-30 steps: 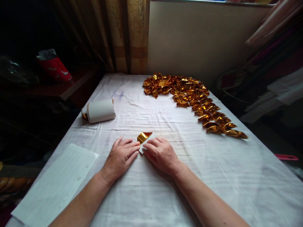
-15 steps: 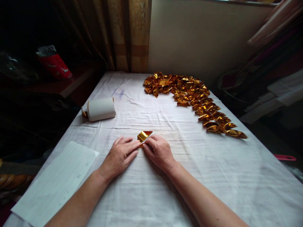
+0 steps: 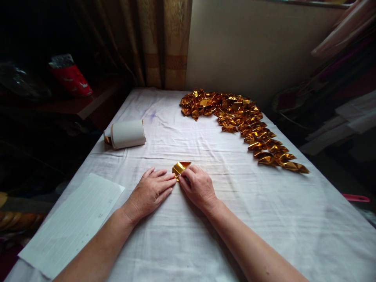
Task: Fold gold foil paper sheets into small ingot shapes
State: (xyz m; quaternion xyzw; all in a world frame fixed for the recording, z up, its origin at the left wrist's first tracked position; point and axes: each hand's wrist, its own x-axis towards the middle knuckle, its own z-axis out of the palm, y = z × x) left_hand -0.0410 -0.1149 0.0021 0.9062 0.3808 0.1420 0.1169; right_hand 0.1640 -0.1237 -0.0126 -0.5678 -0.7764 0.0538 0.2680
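Observation:
A small piece of gold foil paper (image 3: 179, 167), partly folded, lies on the white cloth between my hands. My left hand (image 3: 155, 188) rests flat on the table, fingers stretched out, its fingertips at the foil's lower left edge. From the right, my right hand (image 3: 199, 185) pinches the foil's near edge between thumb and curled fingers. The fingertips hide part of the paper's lower edge.
Folded gold foil pieces (image 3: 235, 111) lie in a curved band along the far right side. A white roll (image 3: 128, 134) with gold paper inside sits at left. Lined paper (image 3: 73, 223) lies front left. A red container (image 3: 73, 80) stands on a side shelf.
The right hand's fingers have folded the foil's near edge over, so less pale underside shows. The whole view has shifted slightly; the left hand stays in place.

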